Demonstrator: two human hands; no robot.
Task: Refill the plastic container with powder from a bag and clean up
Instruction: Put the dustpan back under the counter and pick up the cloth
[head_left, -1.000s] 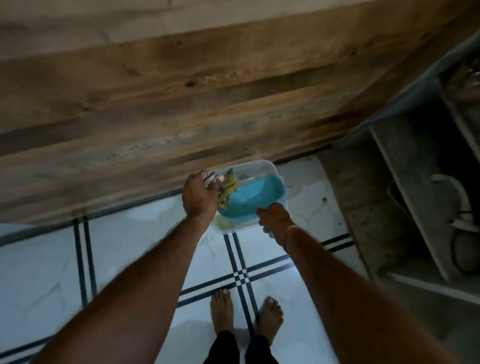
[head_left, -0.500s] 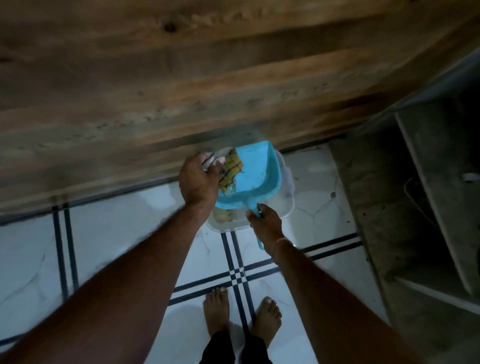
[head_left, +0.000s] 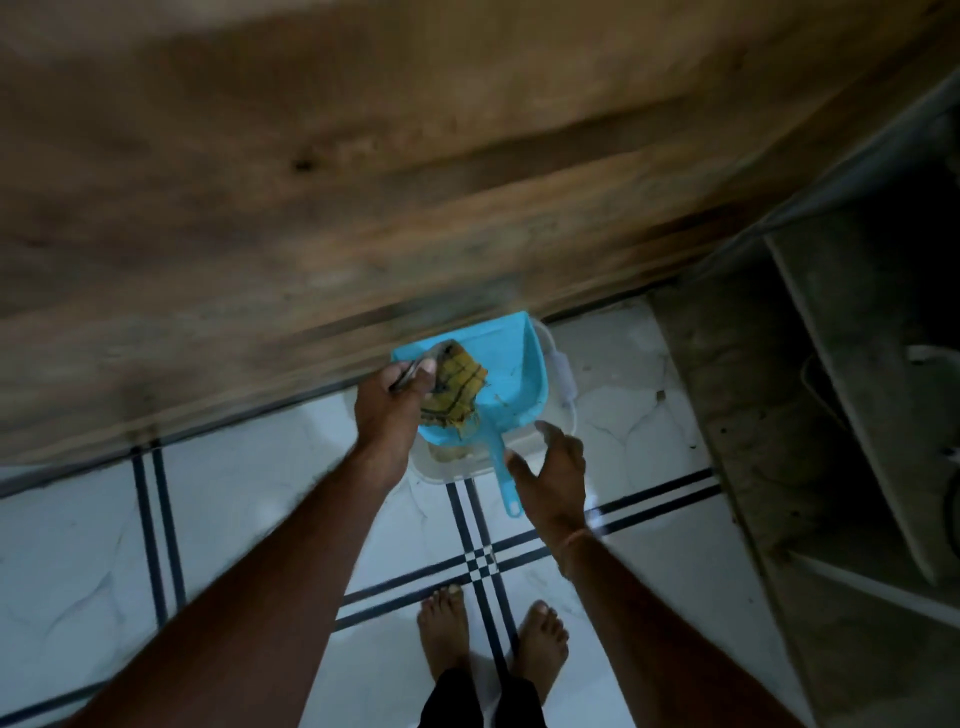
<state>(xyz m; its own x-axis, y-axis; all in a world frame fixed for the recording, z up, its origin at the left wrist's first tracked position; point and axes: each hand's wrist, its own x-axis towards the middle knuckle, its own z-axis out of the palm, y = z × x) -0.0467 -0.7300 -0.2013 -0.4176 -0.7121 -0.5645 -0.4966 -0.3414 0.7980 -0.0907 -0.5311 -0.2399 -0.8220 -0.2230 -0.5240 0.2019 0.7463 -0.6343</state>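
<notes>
A clear plastic container (head_left: 563, 395) is held up over the tiled floor, next to a wooden surface. A blue dustpan (head_left: 514, 379) lies across its top, handle pointing toward me. My left hand (head_left: 389, 400) grips the container's left rim together with a yellow checked cloth (head_left: 457, 387) and what looks like a metal utensil. My right hand (head_left: 553, 473) hovers just right of the dustpan handle, fingers spread, touching nothing. A little pale residue shows in the container's near corner.
A wide wooden surface (head_left: 415, 182) fills the upper part of the view. Grey concrete shelving (head_left: 810, 415) with a white cable stands at the right. White floor tiles with dark lines (head_left: 483, 561) lie below, and my bare feet (head_left: 493, 644) stand on them.
My right hand has let go of the dustpan handle and opened beside it. The dustpan went from tilted inside the container to lying flat across its top.
</notes>
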